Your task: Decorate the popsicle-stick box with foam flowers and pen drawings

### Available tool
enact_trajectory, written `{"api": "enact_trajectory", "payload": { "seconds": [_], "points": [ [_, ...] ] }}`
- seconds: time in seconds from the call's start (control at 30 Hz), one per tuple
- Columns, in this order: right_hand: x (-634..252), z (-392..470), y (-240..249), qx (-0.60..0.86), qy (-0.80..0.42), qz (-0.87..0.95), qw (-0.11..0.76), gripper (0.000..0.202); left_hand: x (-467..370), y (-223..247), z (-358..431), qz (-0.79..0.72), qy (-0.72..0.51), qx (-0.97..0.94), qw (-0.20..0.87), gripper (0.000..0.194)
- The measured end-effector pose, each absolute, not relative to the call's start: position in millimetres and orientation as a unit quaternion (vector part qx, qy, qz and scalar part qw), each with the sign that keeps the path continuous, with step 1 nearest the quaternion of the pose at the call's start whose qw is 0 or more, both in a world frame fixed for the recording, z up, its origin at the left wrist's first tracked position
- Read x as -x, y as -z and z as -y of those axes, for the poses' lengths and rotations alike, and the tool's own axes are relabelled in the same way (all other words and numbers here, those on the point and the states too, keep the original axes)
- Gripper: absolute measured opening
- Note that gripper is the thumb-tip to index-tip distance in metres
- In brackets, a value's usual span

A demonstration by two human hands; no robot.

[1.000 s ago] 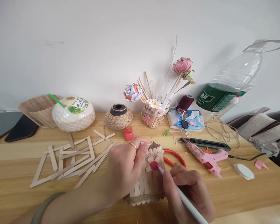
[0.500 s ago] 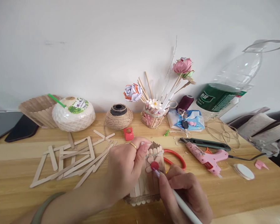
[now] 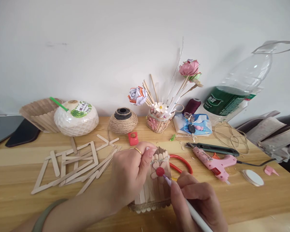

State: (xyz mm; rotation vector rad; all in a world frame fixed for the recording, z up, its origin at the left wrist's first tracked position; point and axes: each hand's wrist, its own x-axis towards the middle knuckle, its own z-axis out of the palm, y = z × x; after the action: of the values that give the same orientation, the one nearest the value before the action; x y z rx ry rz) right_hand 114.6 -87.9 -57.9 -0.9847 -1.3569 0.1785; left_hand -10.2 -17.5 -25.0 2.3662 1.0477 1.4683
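My left hand (image 3: 129, 175) grips box (image 3: 153, 195); right hand (image 3: 199, 199) pinches pen (image 3: 196, 215), tip at red dot (image 3: 159, 171) on box. Best: light strokes, box still.

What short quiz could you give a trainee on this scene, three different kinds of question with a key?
1. True or false: the right hand holds the pink glue gun.
2. Multiple choice: the round centre of the wooden flower on the stick-built box is: A green, B red, C blue.
3. Fill in the blank: the left hand wears a gold-coloured ____ on one finger.

Key:
1. False; it holds a white pen-like tool.
2. B.
3. Ring.
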Motion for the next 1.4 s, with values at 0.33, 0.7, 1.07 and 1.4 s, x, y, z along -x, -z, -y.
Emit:
{"api": "enact_trajectory", "payload": {
  "seconds": [0.33, 0.7, 1.07, 1.4],
  "points": [
    [-113.7, 88.4, 55.5, 0.416, -0.091, 0.552, 0.716, 0.025, 11.3, 25.9, 19.5, -0.349, -0.493, -0.791, 0.099, 0.029],
    [-153.4, 84.8, 49.9, 0.522, -0.166, 0.432, 0.716, 0.019, 11.9, 28.2, 19.9, -0.349, -0.483, -0.797, 0.096, 0.029],
    [-185.5, 77.0, 14.7, 0.467, -0.343, 0.434, 0.690, 0.034, 14.5, 31.4, 18.8, -0.403, -0.434, -0.787, 0.175, 0.027],
    [-164.2, 56.4, -15.9, 0.435, -0.357, 0.548, 0.619, 0.035, 13.9, 37.1, 15.6, -0.408, -0.424, -0.784, 0.198, 0.017]
  ]
}}
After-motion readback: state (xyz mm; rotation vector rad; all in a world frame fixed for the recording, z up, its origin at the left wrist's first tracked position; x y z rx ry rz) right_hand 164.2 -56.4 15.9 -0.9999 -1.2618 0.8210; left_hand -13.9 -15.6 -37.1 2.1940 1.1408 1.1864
